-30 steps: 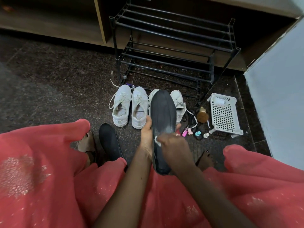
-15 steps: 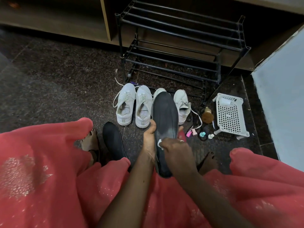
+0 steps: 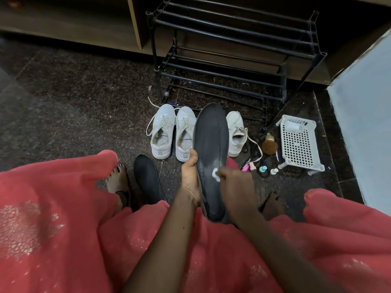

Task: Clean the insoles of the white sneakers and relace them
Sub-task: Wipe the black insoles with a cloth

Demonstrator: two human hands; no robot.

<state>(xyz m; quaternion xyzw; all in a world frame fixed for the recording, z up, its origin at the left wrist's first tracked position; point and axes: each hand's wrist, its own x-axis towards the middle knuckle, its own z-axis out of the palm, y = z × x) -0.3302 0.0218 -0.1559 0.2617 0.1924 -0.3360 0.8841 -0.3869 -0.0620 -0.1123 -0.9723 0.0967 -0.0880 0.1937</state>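
Cleaning step: left hand [image 3: 190,176] grips the insole [image 3: 211,134] before the shoe rack [image 3: 155,56]; right hand [image 3: 234,182] pinches a white wipe [image 3: 215,178] (pale smear beside it). Next, probably firm strokes toeward.

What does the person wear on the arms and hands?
Nothing visible. The left forearm and right forearm are bare, without sleeves. The left hand and right hand have no gloves; no ring, watch or bracelet shows. A coral-pink garment with pale glittery patches covers the lap.

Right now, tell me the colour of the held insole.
The held insole is black with a whitish smear; head view.
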